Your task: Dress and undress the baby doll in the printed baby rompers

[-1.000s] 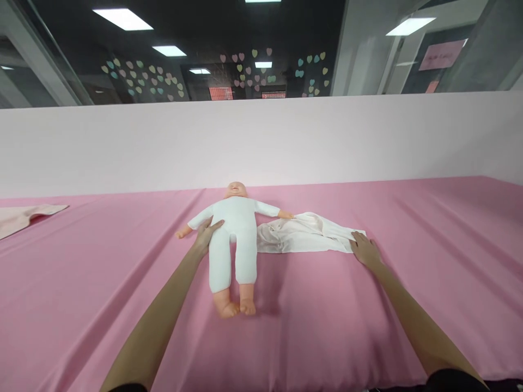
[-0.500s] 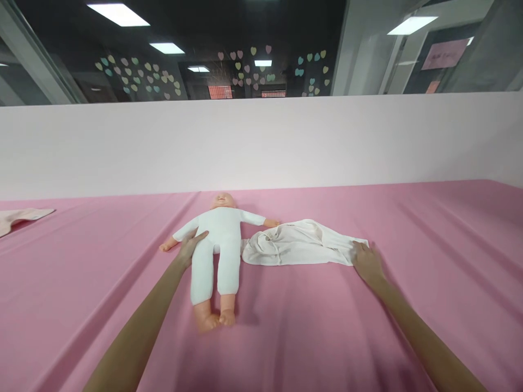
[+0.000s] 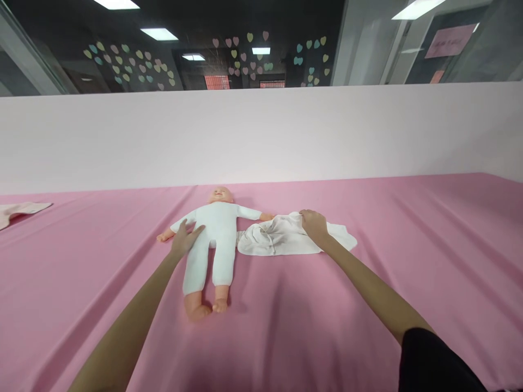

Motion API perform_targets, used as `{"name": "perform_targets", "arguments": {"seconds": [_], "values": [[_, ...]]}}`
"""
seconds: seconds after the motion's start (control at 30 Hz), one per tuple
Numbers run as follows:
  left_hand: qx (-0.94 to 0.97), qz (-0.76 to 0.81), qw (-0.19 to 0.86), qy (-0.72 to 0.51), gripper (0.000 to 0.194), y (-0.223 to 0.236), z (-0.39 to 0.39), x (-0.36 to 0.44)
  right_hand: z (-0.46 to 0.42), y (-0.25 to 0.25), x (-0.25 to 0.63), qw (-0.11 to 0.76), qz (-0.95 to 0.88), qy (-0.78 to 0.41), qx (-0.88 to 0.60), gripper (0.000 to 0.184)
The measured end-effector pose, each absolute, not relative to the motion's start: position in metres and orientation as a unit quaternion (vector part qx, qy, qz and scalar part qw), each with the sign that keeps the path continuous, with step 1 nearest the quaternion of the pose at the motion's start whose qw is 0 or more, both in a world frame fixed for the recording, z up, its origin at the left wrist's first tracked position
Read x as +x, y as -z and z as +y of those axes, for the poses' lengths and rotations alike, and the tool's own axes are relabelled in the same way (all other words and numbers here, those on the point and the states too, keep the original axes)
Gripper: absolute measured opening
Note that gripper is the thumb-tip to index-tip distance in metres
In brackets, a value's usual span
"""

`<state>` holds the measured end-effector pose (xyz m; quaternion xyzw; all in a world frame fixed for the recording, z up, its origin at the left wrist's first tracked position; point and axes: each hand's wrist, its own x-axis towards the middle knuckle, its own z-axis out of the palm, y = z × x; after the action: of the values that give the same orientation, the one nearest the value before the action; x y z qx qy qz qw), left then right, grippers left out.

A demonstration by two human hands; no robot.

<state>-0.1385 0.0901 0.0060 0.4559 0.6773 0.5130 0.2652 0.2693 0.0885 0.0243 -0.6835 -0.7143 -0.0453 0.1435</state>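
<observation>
A baby doll (image 3: 214,239) in a white body suit lies on its back on the pink cloth-covered table (image 3: 368,305), head toward the far wall. My left hand (image 3: 184,238) rests flat on the doll's side near its arm, fingers spread. A crumpled white garment (image 3: 281,242) lies just right of the doll, touching its outstretched hand. My right hand (image 3: 314,224) sits on top of the garment's middle with the fingers curled into the fabric.
A low white partition wall (image 3: 261,136) runs along the table's far edge. Another pale pink garment (image 3: 18,211) lies at the far left edge. Dark glass with pastel heart stickers rises behind the wall.
My right hand has left the garment's right end and moved left onto its middle, bunching it. The doll sits slightly further left in view; my left hand stays on it.
</observation>
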Motion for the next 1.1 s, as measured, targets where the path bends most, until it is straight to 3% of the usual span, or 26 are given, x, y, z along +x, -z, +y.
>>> {"name": "perform_targets", "arguments": {"seconds": [0.1,0.27,0.33,0.43,0.63,0.77,0.93,1.1], "values": [[0.577,0.615,0.127,-0.522,0.062,-0.025,0.075,-0.097,0.048,-0.057,0.259,0.234,-0.749,0.066,-0.617,0.034],[0.795,0.436,0.157,-0.391,0.050,-0.056,0.027,0.023,-0.033,-0.111,0.247,0.320,-0.796,0.053,-0.512,0.031],[0.843,0.410,0.137,-0.319,0.026,-0.065,0.003,0.063,-0.069,-0.128,0.250,0.323,-0.810,0.047,-0.488,0.031],[0.862,0.373,0.099,-0.328,0.019,-0.076,-0.041,0.101,-0.126,-0.150,0.265,0.298,-0.823,0.009,-0.483,0.030],[0.818,0.259,0.046,-0.511,0.013,-0.102,-0.154,0.124,-0.238,-0.179,0.298,0.125,-0.892,-0.176,-0.398,0.030],[0.849,0.230,0.088,-0.467,0.017,-0.124,-0.226,0.119,-0.314,-0.186,0.307,0.183,-0.908,-0.078,-0.368,0.022],[0.872,0.259,0.052,-0.411,0.015,-0.128,-0.268,0.109,-0.366,-0.181,0.320,0.251,-0.896,0.030,-0.366,0.024],[0.905,0.294,0.054,-0.301,0.024,-0.112,-0.269,0.106,-0.371,-0.178,0.335,0.217,-0.889,0.052,-0.400,0.023]]}}
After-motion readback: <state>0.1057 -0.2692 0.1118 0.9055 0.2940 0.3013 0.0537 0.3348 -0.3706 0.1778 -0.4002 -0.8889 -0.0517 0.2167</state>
